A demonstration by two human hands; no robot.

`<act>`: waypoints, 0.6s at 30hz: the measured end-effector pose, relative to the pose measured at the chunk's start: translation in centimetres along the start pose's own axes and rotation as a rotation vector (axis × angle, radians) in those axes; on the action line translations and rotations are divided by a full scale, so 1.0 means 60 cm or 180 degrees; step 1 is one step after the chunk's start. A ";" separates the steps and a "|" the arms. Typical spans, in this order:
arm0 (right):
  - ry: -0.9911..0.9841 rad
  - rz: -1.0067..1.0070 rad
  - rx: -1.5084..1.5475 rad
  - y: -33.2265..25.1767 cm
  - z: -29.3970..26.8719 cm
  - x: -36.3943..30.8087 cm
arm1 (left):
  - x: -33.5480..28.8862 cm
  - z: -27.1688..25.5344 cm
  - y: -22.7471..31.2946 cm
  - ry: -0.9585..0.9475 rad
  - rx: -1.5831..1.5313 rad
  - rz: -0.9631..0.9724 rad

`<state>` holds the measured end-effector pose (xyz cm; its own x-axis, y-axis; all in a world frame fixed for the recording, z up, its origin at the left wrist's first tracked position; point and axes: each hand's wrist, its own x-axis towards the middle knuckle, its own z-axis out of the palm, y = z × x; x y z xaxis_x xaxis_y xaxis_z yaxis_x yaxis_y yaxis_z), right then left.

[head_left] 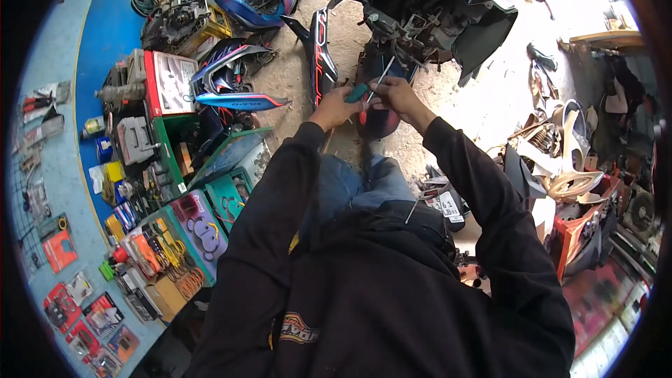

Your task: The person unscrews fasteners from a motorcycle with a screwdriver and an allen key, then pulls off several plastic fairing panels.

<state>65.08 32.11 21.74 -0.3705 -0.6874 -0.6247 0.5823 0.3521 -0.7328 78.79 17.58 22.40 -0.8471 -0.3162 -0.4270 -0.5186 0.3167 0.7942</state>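
My left hand [337,106] is closed around a short green handle, perhaps of a screwdriver [358,92]. Between the fingers of my right hand [399,98] is a slim silver rod [386,68], which slants up and away. The two hands are close together, and I cannot tell whether rod and handle are joined. Just below them is a dark, rounded piece with a reddish patch [381,123]. Beyond my hands stands a partly stripped motorcycle [420,24] with dark body parts and exposed metal. A black panel with red and white markings [322,49] lies left of it.
Blue and black fairing pieces [241,101] lie to the left, beside a red box [168,84] and green storage boxes [231,161]. Several packaged tools hang on a pale blue wall [52,168]. White plastic parts [570,140] are piled at the right near a red crate [574,231].
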 end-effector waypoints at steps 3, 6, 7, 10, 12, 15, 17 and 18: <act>-0.0048 -0.0033 0.0286 0.013 -0.035 0.012 | 0.020 -0.013 0.055 -0.0428 0.0220 -0.0160; -0.0032 0.0037 0.0525 0.026 -0.022 0.021 | 0.042 -0.030 0.035 -0.0658 0.0623 -0.0181; -0.0046 0.0113 0.0656 0.029 -0.018 0.023 | 0.050 -0.035 0.028 -0.0695 0.0652 -0.0167; 0.0075 0.0294 0.0869 0.037 -0.010 0.027 | 0.084 -0.055 0.012 -0.0974 0.1333 0.0255; 0.0112 0.0271 0.1095 0.039 -0.008 0.034 | 0.110 -0.064 0.006 -0.1261 0.1420 0.0177; 0.0477 0.0115 0.1441 0.060 -0.014 0.057 | 0.156 -0.085 0.019 -0.1855 0.1358 0.0301; 0.0803 -0.0030 0.1918 0.067 -0.008 0.070 | 0.189 -0.096 0.001 -0.2094 0.1426 0.0431; 0.0881 -0.0055 0.1962 0.078 -0.004 0.080 | 0.205 -0.100 -0.012 -0.2269 0.1457 0.0506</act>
<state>65.84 30.60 15.28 -0.5074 -0.4725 -0.7206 0.8506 -0.1407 -0.5066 69.46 8.08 19.19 -0.7047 0.3508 -0.6167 -0.2534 0.6874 0.6806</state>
